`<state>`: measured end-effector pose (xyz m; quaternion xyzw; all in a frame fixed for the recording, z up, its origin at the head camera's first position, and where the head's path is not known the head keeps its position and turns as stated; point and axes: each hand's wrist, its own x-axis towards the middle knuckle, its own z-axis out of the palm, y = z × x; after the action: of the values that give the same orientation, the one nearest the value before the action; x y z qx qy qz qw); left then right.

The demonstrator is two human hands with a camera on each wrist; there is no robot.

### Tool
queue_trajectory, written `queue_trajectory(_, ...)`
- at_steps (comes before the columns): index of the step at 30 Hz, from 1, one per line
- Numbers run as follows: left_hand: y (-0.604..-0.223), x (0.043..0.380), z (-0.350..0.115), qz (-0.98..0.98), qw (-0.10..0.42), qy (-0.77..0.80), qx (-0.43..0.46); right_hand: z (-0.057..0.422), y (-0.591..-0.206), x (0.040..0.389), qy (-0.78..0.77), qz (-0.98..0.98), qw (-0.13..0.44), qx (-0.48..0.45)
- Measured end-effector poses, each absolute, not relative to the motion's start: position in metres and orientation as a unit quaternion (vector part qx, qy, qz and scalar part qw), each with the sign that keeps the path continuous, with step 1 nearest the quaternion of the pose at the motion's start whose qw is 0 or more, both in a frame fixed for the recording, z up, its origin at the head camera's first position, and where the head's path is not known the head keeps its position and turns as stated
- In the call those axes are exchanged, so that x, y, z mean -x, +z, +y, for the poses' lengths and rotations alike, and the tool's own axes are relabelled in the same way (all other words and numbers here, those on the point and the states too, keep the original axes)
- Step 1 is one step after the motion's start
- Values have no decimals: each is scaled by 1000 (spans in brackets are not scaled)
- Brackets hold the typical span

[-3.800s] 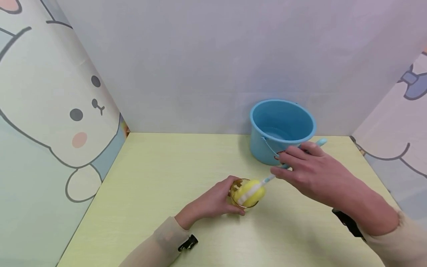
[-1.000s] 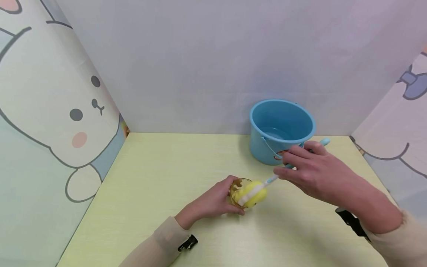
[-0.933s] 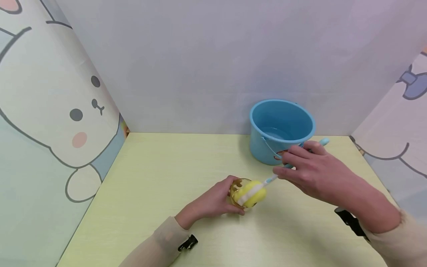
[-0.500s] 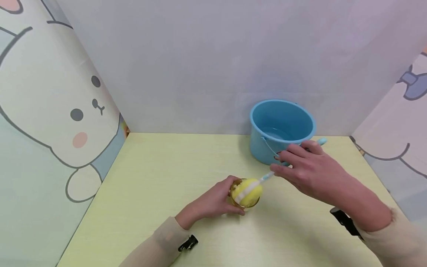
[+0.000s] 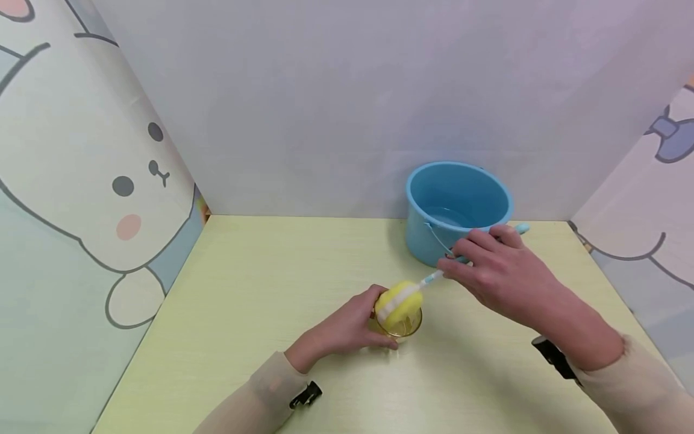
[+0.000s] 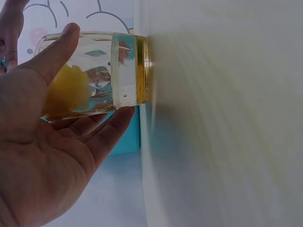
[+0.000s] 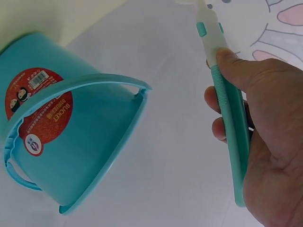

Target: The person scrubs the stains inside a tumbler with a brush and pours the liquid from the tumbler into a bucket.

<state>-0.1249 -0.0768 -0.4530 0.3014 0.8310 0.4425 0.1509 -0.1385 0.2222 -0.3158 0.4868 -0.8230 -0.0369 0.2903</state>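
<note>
My left hand holds a clear, amber-rimmed glass round its side, thumb on one side and fingers on the other. In the left wrist view the base of the glass is right at the tabletop. My right hand grips the handle, teal and white, of a sponge cup brush with a yellow head. The brush slants down to the left, and its head sits in the mouth of the glass, partly sticking out above the rim.
A light blue bucket with a thin handle and a red label stands upright behind my right hand, near the back wall. The pale yellow tabletop stretches between cartoon-printed side panels.
The brush head has shifted from the right side of the glass's mouth to its upper left, rising a little. My right hand has moved slightly left; the left hand and glass stay put.
</note>
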Motion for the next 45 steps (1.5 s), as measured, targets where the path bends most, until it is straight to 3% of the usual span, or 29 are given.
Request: queue_trajectory(45, -453, 125, -75, 845, 150, 422, -291, 261, -337, 149, 14, -844, 291, -450)
